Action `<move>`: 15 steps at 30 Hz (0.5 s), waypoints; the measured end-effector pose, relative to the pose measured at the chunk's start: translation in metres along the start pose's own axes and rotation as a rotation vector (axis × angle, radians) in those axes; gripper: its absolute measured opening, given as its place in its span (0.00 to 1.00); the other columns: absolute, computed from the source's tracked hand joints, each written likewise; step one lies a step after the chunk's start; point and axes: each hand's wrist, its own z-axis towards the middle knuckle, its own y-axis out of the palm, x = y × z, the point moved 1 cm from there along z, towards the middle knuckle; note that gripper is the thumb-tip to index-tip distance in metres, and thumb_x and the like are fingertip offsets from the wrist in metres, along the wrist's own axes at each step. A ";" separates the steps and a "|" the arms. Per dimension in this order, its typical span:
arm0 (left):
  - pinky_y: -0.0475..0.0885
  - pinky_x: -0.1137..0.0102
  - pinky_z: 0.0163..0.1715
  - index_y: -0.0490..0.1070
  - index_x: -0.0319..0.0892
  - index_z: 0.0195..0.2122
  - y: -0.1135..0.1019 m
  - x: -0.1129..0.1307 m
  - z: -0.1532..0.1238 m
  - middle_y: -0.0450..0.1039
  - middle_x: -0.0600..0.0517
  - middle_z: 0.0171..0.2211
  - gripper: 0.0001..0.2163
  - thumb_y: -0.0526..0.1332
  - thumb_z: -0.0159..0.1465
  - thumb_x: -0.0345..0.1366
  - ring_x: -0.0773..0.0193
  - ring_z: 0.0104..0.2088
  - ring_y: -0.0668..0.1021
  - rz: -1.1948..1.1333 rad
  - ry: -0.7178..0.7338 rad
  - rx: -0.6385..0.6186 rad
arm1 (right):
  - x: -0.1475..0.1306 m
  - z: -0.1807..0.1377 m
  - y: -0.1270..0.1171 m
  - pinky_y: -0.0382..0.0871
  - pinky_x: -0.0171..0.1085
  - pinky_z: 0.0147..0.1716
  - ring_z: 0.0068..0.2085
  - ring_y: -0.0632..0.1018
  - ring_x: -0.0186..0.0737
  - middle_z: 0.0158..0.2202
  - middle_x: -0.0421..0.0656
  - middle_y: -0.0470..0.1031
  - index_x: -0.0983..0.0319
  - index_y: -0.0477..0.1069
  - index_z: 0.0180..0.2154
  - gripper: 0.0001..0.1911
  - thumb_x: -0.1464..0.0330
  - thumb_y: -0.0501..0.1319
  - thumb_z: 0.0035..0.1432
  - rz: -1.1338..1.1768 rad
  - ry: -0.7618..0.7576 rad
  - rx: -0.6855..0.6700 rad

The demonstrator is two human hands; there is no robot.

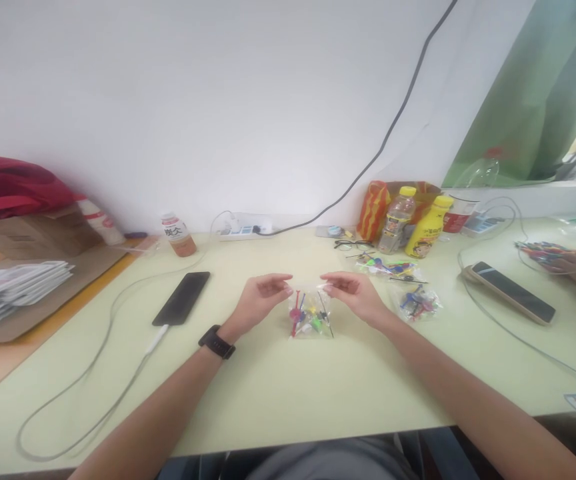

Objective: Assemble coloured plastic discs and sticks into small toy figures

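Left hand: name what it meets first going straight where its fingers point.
The left hand would probably meet the right hand, facing it across the clear bag; depth is unclear.

Pale green table [268, 400] — on it black phone [182, 299], glasses [353, 245], yellow bottle [425, 230], clear bags [418, 304] of colourful pieces.

The small plastic bag [311, 323] is between the left hand [263, 297] and the right hand [355, 295], over the table [268, 400]. A phone [182, 299] lies to the left, with a drink bottle [181, 239] behind it. To the right is another bag [418, 305]. Behind that, two bottles [397, 225] stand before a snack bag [370, 212]. Farther right lies another phone [514, 292].
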 end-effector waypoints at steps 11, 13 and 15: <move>0.77 0.67 0.42 0.80 0.39 0.44 0.000 -0.005 0.004 0.83 0.46 0.39 0.14 0.69 0.65 0.44 0.61 0.38 0.82 0.020 0.011 -0.058 | 0.001 -0.001 0.003 0.72 0.37 0.32 0.29 0.77 0.37 0.29 0.40 0.77 0.60 0.76 0.39 0.12 0.58 0.66 0.63 -0.095 -0.078 -0.019; 0.77 0.67 0.43 0.82 0.40 0.46 -0.002 -0.005 0.004 0.83 0.46 0.39 0.13 0.69 0.65 0.43 0.60 0.39 0.82 0.025 -0.008 -0.043 | -0.002 -0.001 0.001 0.74 0.38 0.34 0.31 0.78 0.38 0.29 0.41 0.79 0.61 0.78 0.39 0.12 0.58 0.67 0.62 -0.058 -0.074 -0.008; 0.76 0.66 0.44 0.84 0.41 0.44 -0.003 -0.004 0.003 0.83 0.47 0.37 0.12 0.69 0.66 0.42 0.60 0.38 0.81 0.027 -0.018 -0.023 | -0.005 -0.001 0.000 0.75 0.39 0.35 0.31 0.79 0.39 0.29 0.42 0.79 0.61 0.80 0.38 0.12 0.59 0.68 0.61 -0.049 -0.070 0.009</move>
